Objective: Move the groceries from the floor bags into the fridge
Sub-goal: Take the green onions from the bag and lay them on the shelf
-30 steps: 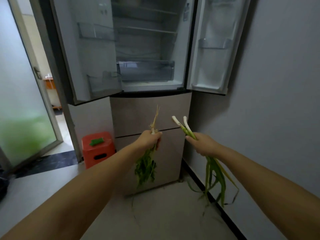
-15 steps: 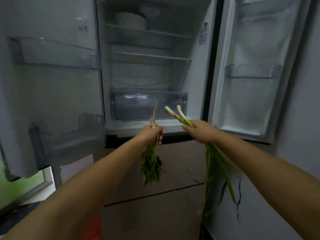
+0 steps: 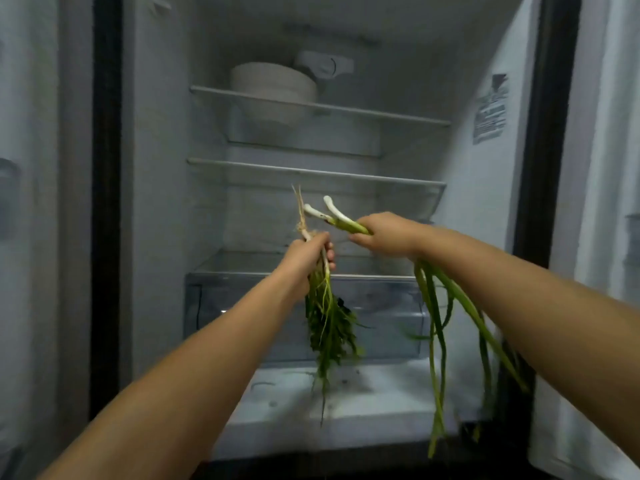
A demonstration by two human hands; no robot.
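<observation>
Two hands grip greens before the clear plastic crisper drawer [image 3: 304,306] — left hand [image 3: 308,252] clutching leafy rooted herbs [image 3: 329,323], right hand [image 3: 384,237] long green scallions [image 3: 440,306]. Trailing leaves could snag the drawer's rim.

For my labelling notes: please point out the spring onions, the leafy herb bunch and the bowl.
spring onions [image 3: 341,221]: head view, white stalk
leafy herb bunch [image 3: 329,327]: head view, hanging leaves
bowl [image 3: 273,83]: head view, side wall

door shelves [image 3: 10,188] blurred, edge-cut; wall sticker [image 3: 491,110] text unreadable.
</observation>
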